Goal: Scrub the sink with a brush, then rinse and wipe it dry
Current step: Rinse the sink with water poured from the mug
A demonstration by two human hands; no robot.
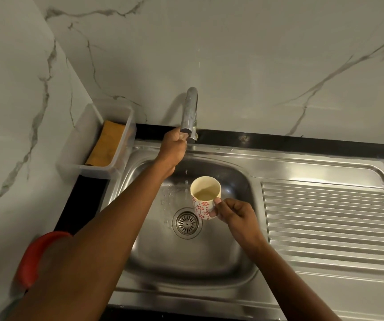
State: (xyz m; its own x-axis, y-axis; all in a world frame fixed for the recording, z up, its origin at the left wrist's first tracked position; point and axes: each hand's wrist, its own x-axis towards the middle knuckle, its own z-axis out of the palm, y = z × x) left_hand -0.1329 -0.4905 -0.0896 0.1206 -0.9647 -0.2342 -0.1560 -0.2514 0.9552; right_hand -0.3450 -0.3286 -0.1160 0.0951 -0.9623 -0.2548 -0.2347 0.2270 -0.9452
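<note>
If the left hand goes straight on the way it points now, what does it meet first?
The left hand already reaches the tap at its base; beyond that, probably the marble wall, though depth is unclear.

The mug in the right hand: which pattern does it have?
Red flowers on white, cream inside; mug, head view.

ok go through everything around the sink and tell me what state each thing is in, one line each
Faucet: thin stream of water falling.
Left hand: at the faucet's base.
Right hand: holding the mug.
Floral mug: upright, partly filled, stream falling just left of it.
Sink: wet near the drain.
Drain strainer: in place.
Orange cloth: folded in clear container.
</note>
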